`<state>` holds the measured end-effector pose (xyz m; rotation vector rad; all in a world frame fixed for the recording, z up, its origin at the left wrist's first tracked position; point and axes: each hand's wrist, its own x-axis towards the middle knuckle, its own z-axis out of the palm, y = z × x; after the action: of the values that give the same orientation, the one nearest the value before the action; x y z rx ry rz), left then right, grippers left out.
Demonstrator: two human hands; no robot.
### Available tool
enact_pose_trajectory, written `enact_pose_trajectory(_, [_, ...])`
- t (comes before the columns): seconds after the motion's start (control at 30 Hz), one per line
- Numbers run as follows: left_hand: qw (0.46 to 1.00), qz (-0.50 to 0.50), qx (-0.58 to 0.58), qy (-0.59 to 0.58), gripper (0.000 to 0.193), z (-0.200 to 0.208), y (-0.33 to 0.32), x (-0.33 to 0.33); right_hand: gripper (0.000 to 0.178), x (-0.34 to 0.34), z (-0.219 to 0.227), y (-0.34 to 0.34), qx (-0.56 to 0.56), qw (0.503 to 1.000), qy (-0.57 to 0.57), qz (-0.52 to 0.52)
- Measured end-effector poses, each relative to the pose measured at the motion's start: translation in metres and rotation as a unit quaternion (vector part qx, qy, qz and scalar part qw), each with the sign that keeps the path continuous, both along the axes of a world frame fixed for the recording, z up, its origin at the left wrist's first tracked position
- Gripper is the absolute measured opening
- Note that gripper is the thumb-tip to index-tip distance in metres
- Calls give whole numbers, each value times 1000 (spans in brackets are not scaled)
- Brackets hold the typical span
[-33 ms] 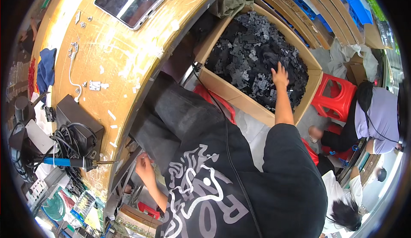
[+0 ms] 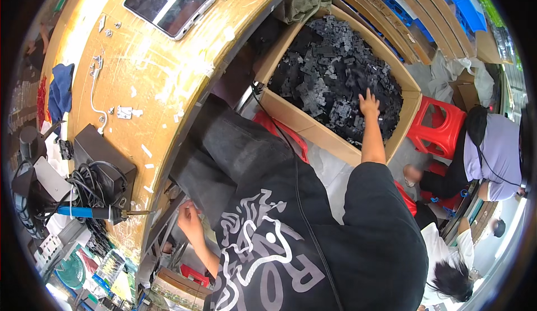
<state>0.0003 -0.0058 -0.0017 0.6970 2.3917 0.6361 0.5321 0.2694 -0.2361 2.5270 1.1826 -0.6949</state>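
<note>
My right hand (image 2: pixel 370 107) reaches over a large cardboard box (image 2: pixel 411 101) heaped with small flat black pieces (image 2: pixel 327 78). Its fingers are spread above or lightly against the heap; contact cannot be made out. Nothing shows in that hand. Down by my lap, beside the table edge, my left hand (image 2: pixel 189 220) has its fingers curled in toward the thumb. Whether anything small sits between those fingers is hidden.
A phone (image 2: pixel 168 4), a white cable (image 2: pixel 94 95) and small metal parts lie on the wooden table (image 2: pixel 162 76). A blue-handled soldering iron (image 2: pixel 95 212) sits at its near left. A red stool (image 2: pixel 436 126) stands right of the box; other people sit beyond.
My right hand has drawn back slightly toward me and a little to the right over the black pieces, its fingers spreading. The left hand has barely moved.
</note>
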Motion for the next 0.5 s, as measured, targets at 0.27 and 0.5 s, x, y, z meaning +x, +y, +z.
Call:
enact_pose_trajectory(0.27, [1000, -19, -23, 1, 20, -10, -3, -5, 57, -8, -15, -12, 341, 938, -5, 67])
enact_pose_trajectory(0.5, [998, -10, -48, 28, 19, -13, -22, -14, 60, -84, 11, 36, 164, 971, -41, 170])
